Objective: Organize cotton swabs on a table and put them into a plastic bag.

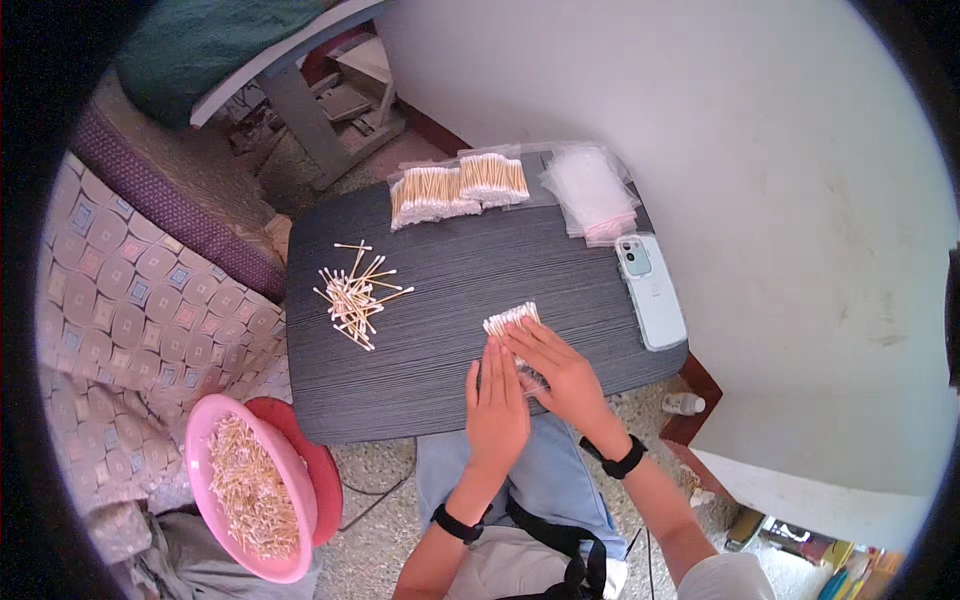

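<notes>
From the head camera, both hands meet over a small bundle of cotton swabs (513, 322) lying on the dark, fine-grained tabletop (450, 390). The right hand (560, 375) lies flat across the near end of the bundle, its fingers (522, 335) stretched out and pressing down rather than curled around it. The left hand (497, 405) rests alongside, fingers straight and together, tips touching the bundle's near-left side. The swabs stick out just beyond the fingertips, long axis running away from the person and slightly rightward (white tips bunched at the far end).

Well to the left of the fingers lies a loose scatter of swabs (355, 297), thin pale sticks crossing one another. Farther beyond are filled clear bags of swabs (458, 186) and empty plastic bags (592, 190). A pale green phone (652, 292) lies to the right. A pink bowl of swabs (250, 487) sits below the tabletop's left edge.
</notes>
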Available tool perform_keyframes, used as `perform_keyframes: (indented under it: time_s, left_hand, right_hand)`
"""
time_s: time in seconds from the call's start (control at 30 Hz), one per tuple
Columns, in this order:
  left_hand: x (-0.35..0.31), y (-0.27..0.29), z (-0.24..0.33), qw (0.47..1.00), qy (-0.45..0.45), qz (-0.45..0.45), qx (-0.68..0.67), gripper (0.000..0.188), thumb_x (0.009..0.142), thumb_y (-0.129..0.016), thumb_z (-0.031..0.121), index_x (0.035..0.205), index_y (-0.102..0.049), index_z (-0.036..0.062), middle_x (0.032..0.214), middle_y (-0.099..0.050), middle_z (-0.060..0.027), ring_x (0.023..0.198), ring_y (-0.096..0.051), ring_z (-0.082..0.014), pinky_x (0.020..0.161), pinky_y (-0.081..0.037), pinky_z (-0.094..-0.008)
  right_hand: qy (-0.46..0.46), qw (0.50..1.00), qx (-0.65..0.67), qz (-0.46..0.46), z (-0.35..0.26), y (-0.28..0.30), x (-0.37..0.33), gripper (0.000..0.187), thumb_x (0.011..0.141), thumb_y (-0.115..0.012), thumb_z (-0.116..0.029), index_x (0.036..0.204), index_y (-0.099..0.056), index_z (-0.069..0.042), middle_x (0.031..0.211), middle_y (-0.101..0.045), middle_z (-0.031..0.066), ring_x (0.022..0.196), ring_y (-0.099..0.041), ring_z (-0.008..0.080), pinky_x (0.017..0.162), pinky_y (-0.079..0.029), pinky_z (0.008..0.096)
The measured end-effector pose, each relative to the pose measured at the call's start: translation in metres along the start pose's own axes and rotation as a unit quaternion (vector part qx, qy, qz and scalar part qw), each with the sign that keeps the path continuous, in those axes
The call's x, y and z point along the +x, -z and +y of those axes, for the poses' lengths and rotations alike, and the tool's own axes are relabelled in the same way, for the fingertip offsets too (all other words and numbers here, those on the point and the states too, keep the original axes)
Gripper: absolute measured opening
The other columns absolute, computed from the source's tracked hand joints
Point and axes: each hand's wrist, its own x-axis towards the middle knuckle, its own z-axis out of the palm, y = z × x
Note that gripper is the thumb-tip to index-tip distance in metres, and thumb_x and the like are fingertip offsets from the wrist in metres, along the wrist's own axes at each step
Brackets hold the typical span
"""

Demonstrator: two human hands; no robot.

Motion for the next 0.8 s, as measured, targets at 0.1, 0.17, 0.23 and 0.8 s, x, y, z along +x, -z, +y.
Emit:
perform_keyframes:
  time_s: [0.1,0.17,0.23,0.8]
  left_hand:
    - [0.001,0.006,0.001,1.0,-0.003,-0.007,0.0,0.056,0.087,-0.048,0.007,0.137,-0.032,-0.0106,0.144,-0.034,-0.0258,0.137,-0.032,-0.0322,0.113,-0.021,-0.0457]
    - [0.001,0.007,0.001,1.0,-0.001,-0.012,0.006,0.056,0.086,-0.048,0.006,0.137,-0.032,-0.0109,0.144,-0.034,-0.026,0.137,-0.032,-0.0325,0.113,-0.022,-0.0457]
    - [0.002,0.009,0.002,1.0,0.001,-0.016,0.012,0.056,0.087,-0.047,0.008,0.138,-0.032,-0.0108,0.145,-0.033,-0.0247,0.137,-0.031,-0.0312,0.112,-0.023,-0.0448]
    - [0.0,0.008,0.01,0.999,0.016,-0.021,0.046,0.059,0.087,-0.05,0.012,0.139,-0.031,-0.0077,0.147,-0.032,-0.0197,0.136,-0.033,-0.0278,0.113,-0.022,-0.0432]
  right_hand:
    - [0.002,1.0,0.006,0.008,0.0,0.0,0.0,0.048,0.078,-0.066,-0.008,0.126,-0.057,-0.006,0.135,-0.053,0.0071,0.13,-0.044,0.0271,0.106,-0.039,0.0391]
    - [0.005,1.0,0.01,0.013,0.001,-0.003,-0.001,0.049,0.078,-0.066,-0.008,0.126,-0.056,-0.007,0.135,-0.052,0.0066,0.13,-0.044,0.0269,0.106,-0.039,0.039]
    - [0.002,1.0,0.017,0.007,0.001,-0.001,-0.001,0.049,0.079,-0.066,-0.009,0.127,-0.056,-0.007,0.135,-0.052,0.0064,0.13,-0.043,0.0268,0.106,-0.039,0.0389]
    - [-0.028,0.998,0.046,-0.017,-0.001,0.007,-0.002,0.049,0.079,-0.065,-0.005,0.127,-0.055,-0.007,0.135,-0.052,0.0076,0.13,-0.043,0.0289,0.103,-0.04,0.0379]
